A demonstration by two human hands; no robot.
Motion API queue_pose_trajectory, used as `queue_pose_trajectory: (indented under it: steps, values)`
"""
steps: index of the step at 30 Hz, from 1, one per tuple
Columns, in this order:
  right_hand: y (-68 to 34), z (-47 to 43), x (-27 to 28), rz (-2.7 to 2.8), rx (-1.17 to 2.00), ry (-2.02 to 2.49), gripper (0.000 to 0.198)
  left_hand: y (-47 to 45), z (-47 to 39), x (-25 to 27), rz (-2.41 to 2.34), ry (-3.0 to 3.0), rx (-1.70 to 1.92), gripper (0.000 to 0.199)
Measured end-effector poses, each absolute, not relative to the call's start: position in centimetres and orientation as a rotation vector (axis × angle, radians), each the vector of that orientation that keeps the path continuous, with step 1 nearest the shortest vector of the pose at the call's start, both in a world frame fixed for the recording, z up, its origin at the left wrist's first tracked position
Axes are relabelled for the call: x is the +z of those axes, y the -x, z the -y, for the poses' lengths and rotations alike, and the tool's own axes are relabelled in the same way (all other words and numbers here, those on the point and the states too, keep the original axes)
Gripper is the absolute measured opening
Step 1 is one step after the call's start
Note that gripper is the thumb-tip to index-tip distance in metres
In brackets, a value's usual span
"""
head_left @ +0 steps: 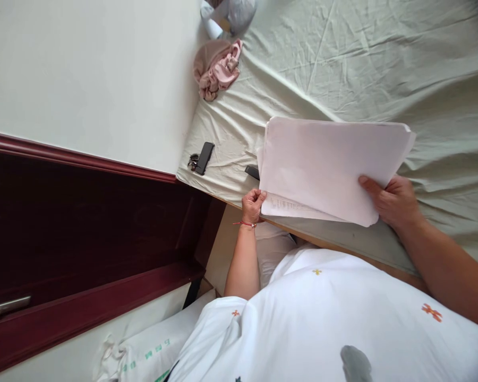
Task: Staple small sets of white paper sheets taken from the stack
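Observation:
A stack of white paper sheets (pixel 326 164) is held over the edge of the bed, its top sheet blank. Beneath the top sheet, along the lower left, shows a strip of a printed page (pixel 289 206). My right hand (pixel 398 199) grips the stack at its lower right corner, thumb on top and the other fingers underneath. At the lower left corner, my left hand (pixel 253 204) pinches the paper's edge between thumb and curled fingers. A dark object (pixel 252 171), partly covered by the sheets, lies just above my left hand.
A pale green sheet (pixel 362 69) covers the bed. Near its left edge lie a black phone (pixel 204 158) and a small dark item (pixel 193 162). Pink cloth (pixel 219 69) and a plastic bag (pixel 241 15) are farther back. A dark red wooden door (pixel 83 212) is at left, a white sack (pixel 151 345) below.

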State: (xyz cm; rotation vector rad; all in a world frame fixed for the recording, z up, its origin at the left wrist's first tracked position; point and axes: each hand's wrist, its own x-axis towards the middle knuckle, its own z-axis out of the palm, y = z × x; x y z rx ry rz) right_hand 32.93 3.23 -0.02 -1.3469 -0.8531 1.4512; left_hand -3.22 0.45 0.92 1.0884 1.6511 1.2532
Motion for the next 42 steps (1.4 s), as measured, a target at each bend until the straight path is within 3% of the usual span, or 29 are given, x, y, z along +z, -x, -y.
queue_pose_trajectory:
  steps: [9, 25, 33, 42]
  values:
    - [-33.0, -3.3, 0.2, 0.821, 1.415, 1.343, 0.035, 3.9, -0.3, 0.6, -1.589, -1.152, 1.199, 0.045]
    - [-33.0, -3.2, 0.3, 0.895, 1.351, 1.359, 0.032, 3.0, -0.4, 0.4, -1.625, -1.119, 1.332, 0.059]
    - [-33.0, -3.2, 0.5, 0.932, 1.386, 1.335, 0.028, 3.0, -0.7, 0.4, -1.571, -1.097, 1.332, 0.047]
    - [-33.2, -3.1, 0.6, 0.963, 1.395, 1.365, 0.03, 3.4, -0.6, -0.3, -1.632, -1.117, 1.343, 0.049]
